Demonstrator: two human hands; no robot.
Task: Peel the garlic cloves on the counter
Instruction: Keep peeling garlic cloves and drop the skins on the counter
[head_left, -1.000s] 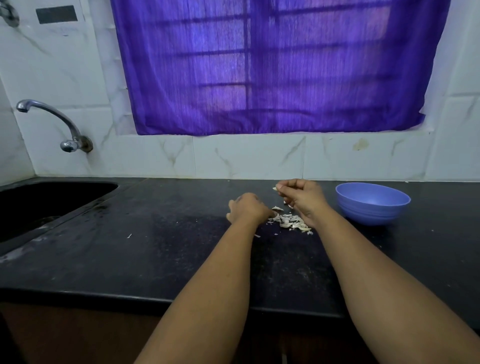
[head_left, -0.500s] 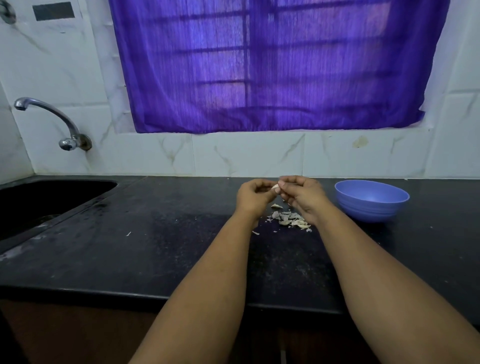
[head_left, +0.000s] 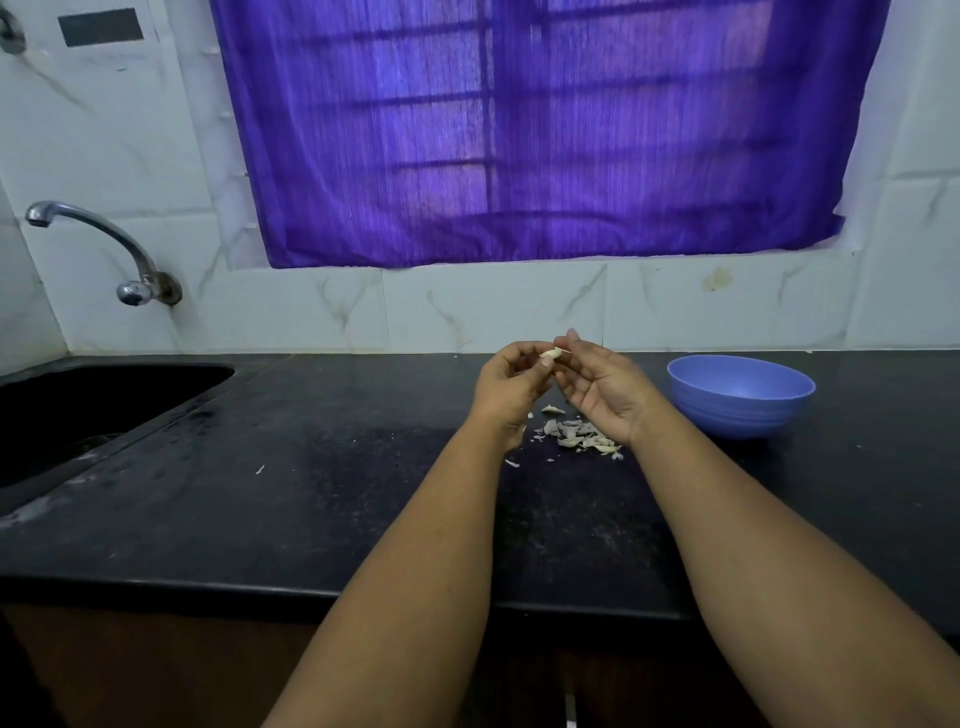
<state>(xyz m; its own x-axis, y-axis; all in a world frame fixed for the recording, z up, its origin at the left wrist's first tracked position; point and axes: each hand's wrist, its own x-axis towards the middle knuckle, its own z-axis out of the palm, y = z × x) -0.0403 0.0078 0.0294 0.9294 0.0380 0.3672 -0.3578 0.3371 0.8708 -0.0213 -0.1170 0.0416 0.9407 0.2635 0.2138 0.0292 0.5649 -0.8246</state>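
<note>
A small pale garlic clove (head_left: 551, 354) is held up above the black counter (head_left: 311, 493), between both hands. My left hand (head_left: 511, 382) pinches it with thumb and fingertips from the left. My right hand (head_left: 602, 387) meets it from the right, fingertips on the clove and palm turned toward me. Below the hands a little heap of garlic skins and pieces (head_left: 576, 436) lies on the counter.
A blue plastic bowl (head_left: 740, 397) stands on the counter to the right of my hands. A dark sink (head_left: 78, 410) is set into the counter at the left, with a metal tap (head_left: 104, 244) on the tiled wall. A purple curtain hangs behind.
My left hand has risen from the counter to join the right one at the clove. Both hands have lifted a little higher above the heap of skins.
</note>
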